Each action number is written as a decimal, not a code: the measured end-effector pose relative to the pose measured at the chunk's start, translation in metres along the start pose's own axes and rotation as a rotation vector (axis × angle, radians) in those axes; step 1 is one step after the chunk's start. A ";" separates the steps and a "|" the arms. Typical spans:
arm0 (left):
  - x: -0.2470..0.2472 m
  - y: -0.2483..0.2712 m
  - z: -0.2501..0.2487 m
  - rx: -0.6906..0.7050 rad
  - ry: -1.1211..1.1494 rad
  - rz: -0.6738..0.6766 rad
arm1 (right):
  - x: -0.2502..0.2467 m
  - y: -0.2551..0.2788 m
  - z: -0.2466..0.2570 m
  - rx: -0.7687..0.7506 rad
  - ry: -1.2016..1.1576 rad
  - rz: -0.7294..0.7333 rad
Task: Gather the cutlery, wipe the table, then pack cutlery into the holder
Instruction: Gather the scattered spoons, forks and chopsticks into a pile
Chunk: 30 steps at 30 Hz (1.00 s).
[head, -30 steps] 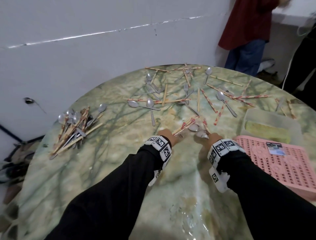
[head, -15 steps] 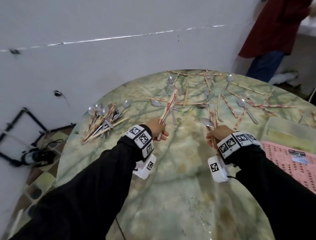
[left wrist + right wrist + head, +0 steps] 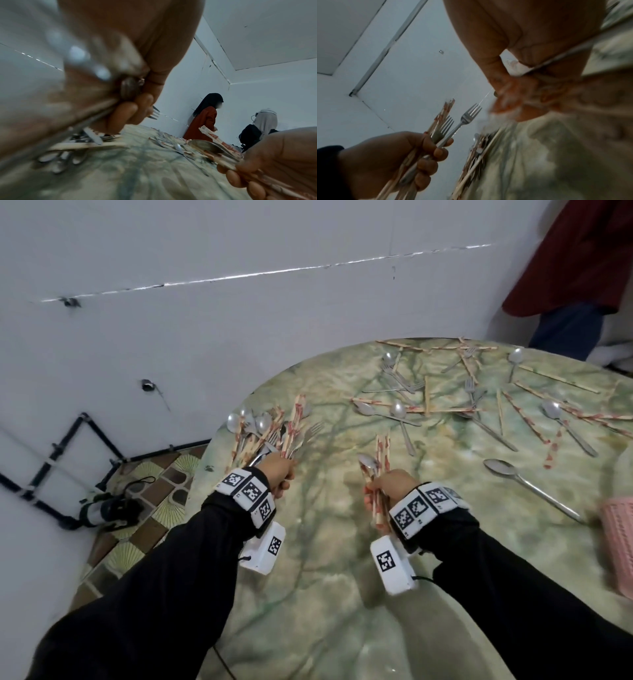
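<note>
My left hand (image 3: pixel 279 472) grips a bundle of forks and red-and-white wrapped chopsticks (image 3: pixel 296 428), held just above the gathered cutlery pile (image 3: pixel 251 431) at the table's left edge. In the right wrist view the left hand (image 3: pixel 426 152) has its fingers curled round the forks (image 3: pixel 465 117). My right hand (image 3: pixel 388 489) grips a spoon (image 3: pixel 368 463) and wrapped chopsticks upright over the middle of the table. The left wrist view shows the right hand (image 3: pixel 248 180) with that spoon (image 3: pixel 205 146). A corner of the pink holder (image 3: pixel 620 546) shows at the right edge.
Spoons, forks and chopsticks (image 3: pixel 445 402) lie scattered across the far half of the green marble table (image 3: pixel 325 577). A lone spoon (image 3: pixel 527 487) lies near the pink holder. A white wall runs behind the table. A person in red (image 3: pixel 575 268) stands at the far right.
Both hands picked cutlery off the middle of the table and lifted it. The left hand carried its bundle left to the pile, and the right hand followed.
</note>
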<state>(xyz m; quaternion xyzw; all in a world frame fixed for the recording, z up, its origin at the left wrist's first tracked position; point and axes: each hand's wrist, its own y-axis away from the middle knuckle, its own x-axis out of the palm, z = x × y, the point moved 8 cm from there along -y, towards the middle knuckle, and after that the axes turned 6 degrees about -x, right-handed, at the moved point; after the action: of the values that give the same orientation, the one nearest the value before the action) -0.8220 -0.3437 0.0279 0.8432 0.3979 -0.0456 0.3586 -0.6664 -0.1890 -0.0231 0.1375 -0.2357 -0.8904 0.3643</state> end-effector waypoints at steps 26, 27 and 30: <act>-0.144 -0.118 0.020 0.010 -0.023 0.102 | 0.164 -0.108 0.071 -0.034 0.288 -0.270; -0.144 -0.121 0.020 0.008 -0.024 0.100 | 0.165 -0.109 0.070 -0.026 0.301 -0.259; -0.142 -0.129 0.018 0.005 -0.025 0.091 | 0.161 -0.111 0.069 -0.028 0.292 -0.271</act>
<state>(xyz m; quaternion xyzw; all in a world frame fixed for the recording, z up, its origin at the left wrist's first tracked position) -1.0055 -0.3915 -0.0072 0.8608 0.3545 -0.0407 0.3630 -0.8717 -0.2126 -0.0336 0.2905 -0.1471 -0.9051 0.2735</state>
